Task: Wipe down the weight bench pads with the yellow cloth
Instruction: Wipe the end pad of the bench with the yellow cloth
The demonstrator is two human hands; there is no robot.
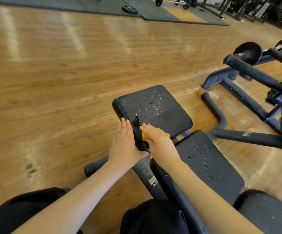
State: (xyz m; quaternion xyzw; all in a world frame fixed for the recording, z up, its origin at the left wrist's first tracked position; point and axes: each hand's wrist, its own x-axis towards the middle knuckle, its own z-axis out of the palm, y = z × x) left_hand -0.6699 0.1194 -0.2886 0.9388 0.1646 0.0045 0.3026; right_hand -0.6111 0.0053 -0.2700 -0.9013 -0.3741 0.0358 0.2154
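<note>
The black seat pad point(155, 107) of the weight bench lies in the middle of the head view, its cover cracked and speckled white. My right hand point(158, 141) presses the yellow cloth point(145, 135) flat onto the pad's near corner; most of the cloth is hidden under the palm. My left hand point(125, 144) lies flat against the pad's left side edge, fingers together, steadying it. The longer back pad point(209, 164) runs toward me on the right, also flaked.
The bench frame point(245, 136) and floor bars point(212, 107) reach to the right. Another machine with handles point(250, 70) stands at the far right. Wooden floor point(60, 73) spreads to the left. Weight plates point(129, 9) and a barbell lie on mats at the back.
</note>
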